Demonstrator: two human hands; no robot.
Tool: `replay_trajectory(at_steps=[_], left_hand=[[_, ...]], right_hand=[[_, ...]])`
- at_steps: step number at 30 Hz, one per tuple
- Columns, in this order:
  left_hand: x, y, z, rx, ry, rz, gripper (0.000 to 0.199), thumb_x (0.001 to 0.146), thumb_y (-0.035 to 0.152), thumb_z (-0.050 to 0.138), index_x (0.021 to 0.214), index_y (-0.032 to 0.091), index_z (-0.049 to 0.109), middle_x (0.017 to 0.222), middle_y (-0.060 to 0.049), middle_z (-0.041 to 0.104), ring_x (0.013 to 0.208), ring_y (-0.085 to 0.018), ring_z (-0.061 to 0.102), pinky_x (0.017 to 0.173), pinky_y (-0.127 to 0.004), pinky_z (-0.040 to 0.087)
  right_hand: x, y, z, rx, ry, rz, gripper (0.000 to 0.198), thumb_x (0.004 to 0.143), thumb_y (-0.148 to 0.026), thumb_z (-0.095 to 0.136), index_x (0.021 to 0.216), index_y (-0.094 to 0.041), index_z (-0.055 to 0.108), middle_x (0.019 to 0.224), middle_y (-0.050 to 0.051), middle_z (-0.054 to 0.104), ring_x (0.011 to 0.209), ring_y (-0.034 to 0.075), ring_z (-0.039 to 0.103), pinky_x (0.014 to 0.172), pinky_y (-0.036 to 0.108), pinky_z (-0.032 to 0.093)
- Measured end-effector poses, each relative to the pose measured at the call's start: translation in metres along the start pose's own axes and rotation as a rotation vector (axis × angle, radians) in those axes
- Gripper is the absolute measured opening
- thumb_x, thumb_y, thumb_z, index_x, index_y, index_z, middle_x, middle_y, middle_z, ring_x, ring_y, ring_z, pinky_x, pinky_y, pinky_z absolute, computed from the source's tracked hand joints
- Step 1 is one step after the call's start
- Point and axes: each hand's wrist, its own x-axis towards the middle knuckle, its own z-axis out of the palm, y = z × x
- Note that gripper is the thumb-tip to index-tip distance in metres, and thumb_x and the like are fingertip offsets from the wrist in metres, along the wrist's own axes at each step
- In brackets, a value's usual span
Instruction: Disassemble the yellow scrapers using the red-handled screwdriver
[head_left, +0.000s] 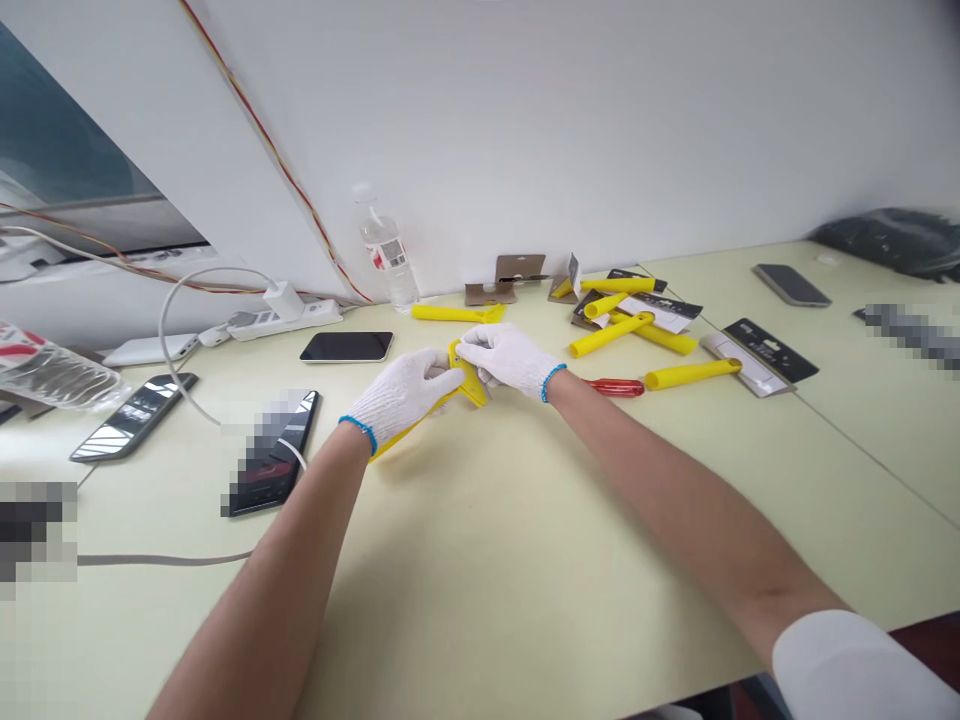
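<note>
Yellow scraper (471, 385) mostly hidden under left hand (401, 393) and right hand (510, 358).

A yellow plastic scraper (465, 385) lies tilted, low over the table.

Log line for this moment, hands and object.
left hand: grips yellow scraper | right hand: pinches its head | red screwdriver: beside, untouched

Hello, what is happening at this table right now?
A person in white gloves holds a yellow plastic tool with both hands: the left hand grips its handle, the right hand pinches its head. More yellow tools, a red screwdriver and several phones lie on the table.
</note>
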Motion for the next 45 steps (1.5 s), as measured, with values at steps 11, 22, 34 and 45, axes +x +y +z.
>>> replay_trajectory(at_steps=[11,22,34,45], left_hand=[[0.003,0.007,0.019,-0.15,0.239,-0.164,0.016,0.088,0.031,0.065,0.093,0.016,0.062,0.088,-0.006,0.076,0.069,-0.017,0.072,0.061,-0.026,0.054],[0.013,-0.011,0.027,-0.248,0.263,-0.163,0.018,0.085,0.032,0.068,0.092,0.018,0.06,0.088,-0.007,0.074,0.071,-0.023,0.075,0.059,-0.035,0.063],[0.014,-0.008,0.031,-0.187,0.289,-0.176,0.022,0.083,0.037,0.071,0.09,0.019,0.062,0.092,-0.008,0.076,0.068,-0.021,0.074,0.053,-0.03,0.061],[0.013,-0.01,0.034,-0.244,0.273,-0.182,0.02,0.084,0.037,0.071,0.087,0.02,0.061,0.088,-0.005,0.073,0.069,-0.021,0.073,0.055,-0.031,0.063]], right_hand=[[-0.007,0.014,0.027,-0.36,0.322,-0.303,0.018,0.093,-0.014,0.066,0.108,-0.018,0.076,0.109,0.007,0.076,0.096,0.021,0.069,0.093,0.034,0.051],[-0.008,0.014,0.034,-0.338,0.337,-0.253,0.021,0.094,-0.01,0.065,0.109,-0.017,0.078,0.111,0.007,0.078,0.106,0.022,0.07,0.098,0.034,0.051],[-0.008,0.011,0.036,-0.232,0.349,-0.188,0.012,0.095,-0.012,0.067,0.102,-0.016,0.076,0.11,0.008,0.078,0.101,0.02,0.071,0.092,0.031,0.053],[-0.009,0.015,0.039,-0.28,0.384,-0.266,0.013,0.096,-0.012,0.064,0.095,-0.015,0.077,0.097,0.005,0.077,0.093,0.019,0.068,0.089,0.029,0.048]])
